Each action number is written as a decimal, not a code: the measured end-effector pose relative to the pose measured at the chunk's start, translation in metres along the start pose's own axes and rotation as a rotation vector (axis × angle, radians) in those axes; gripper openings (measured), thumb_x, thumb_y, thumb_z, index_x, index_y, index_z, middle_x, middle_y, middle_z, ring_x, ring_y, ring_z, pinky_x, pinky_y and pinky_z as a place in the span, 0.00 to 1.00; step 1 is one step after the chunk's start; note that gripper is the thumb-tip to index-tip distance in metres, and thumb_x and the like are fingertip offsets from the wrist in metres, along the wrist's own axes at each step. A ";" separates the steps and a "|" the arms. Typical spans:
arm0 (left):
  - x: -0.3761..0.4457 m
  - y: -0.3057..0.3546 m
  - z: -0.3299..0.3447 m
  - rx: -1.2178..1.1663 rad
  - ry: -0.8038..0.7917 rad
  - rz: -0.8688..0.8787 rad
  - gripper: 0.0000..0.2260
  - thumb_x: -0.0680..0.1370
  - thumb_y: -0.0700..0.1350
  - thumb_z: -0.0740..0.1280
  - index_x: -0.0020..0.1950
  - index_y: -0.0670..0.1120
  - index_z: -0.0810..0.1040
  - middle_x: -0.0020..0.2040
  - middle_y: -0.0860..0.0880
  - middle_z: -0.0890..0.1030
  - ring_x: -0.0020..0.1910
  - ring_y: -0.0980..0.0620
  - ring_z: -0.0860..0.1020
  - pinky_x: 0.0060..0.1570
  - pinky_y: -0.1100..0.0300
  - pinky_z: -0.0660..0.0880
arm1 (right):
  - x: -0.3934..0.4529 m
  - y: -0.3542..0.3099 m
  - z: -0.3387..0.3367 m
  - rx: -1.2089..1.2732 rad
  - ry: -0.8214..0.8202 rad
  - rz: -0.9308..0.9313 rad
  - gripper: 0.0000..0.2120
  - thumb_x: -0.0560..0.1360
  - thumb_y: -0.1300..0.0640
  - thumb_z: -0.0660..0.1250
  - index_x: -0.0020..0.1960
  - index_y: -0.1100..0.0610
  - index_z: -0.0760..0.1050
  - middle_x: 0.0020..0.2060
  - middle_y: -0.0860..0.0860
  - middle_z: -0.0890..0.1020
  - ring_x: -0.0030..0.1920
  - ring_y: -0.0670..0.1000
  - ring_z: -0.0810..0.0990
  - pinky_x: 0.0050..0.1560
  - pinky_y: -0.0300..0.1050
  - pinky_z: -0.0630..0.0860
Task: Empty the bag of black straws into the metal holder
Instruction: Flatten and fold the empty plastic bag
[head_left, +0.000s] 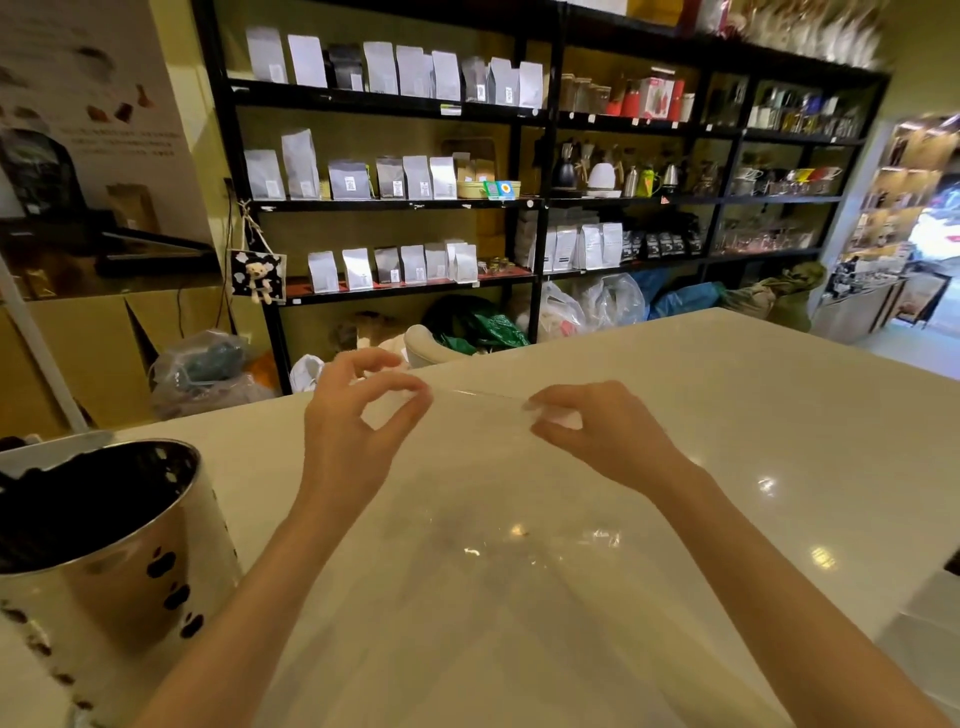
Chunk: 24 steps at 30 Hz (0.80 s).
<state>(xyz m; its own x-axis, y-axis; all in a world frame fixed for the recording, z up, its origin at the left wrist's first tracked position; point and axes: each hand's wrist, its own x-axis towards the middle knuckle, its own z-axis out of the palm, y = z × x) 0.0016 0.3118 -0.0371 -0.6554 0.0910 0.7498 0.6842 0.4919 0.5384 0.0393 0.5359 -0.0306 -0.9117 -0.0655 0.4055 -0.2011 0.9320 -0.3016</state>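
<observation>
A clear plastic bag (483, 561) hangs stretched flat between my two hands above the white counter (753, 415). I see no straws inside it. My left hand (358, 415) pinches one upper corner between thumb and forefinger. My right hand (597, 426) pinches the other upper corner. The shiny metal holder (114, 545), perforated with dark holes, stands at the left on the counter. Its inside is dark with black straws (67, 499).
Black shelving (540, 208) with white pouches, kettles and jars runs along the back wall. Plastic bags and sacks (597, 306) lie on the floor beyond the counter's far edge. A doorway (930, 244) opens at the right.
</observation>
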 end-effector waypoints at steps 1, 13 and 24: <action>0.000 0.002 -0.001 -0.007 0.047 -0.023 0.17 0.68 0.48 0.71 0.55 0.48 0.78 0.57 0.47 0.75 0.58 0.49 0.71 0.56 0.60 0.67 | 0.003 -0.003 -0.003 0.040 0.005 0.013 0.10 0.73 0.54 0.68 0.54 0.52 0.80 0.49 0.50 0.85 0.50 0.51 0.81 0.54 0.47 0.75; -0.004 -0.007 0.010 -0.929 -0.490 -0.808 0.19 0.65 0.45 0.71 0.56 0.44 0.76 0.49 0.45 0.85 0.48 0.47 0.83 0.44 0.58 0.80 | -0.012 0.016 -0.015 1.228 0.062 0.483 0.05 0.72 0.64 0.68 0.45 0.58 0.81 0.31 0.49 0.85 0.31 0.45 0.83 0.29 0.34 0.76; -0.009 -0.001 0.003 -0.793 -0.458 -0.749 0.15 0.72 0.35 0.67 0.57 0.47 0.76 0.37 0.44 0.86 0.33 0.51 0.84 0.29 0.64 0.78 | -0.034 0.026 -0.004 1.252 -0.128 0.469 0.10 0.76 0.62 0.60 0.51 0.57 0.80 0.31 0.54 0.85 0.30 0.50 0.83 0.27 0.40 0.77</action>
<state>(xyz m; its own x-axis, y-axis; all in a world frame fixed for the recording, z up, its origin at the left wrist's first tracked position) 0.0057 0.3134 -0.0452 -0.9207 0.3895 0.0249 -0.0177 -0.1054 0.9943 0.0668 0.5635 -0.0482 -0.9973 0.0713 -0.0151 0.0101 -0.0713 -0.9974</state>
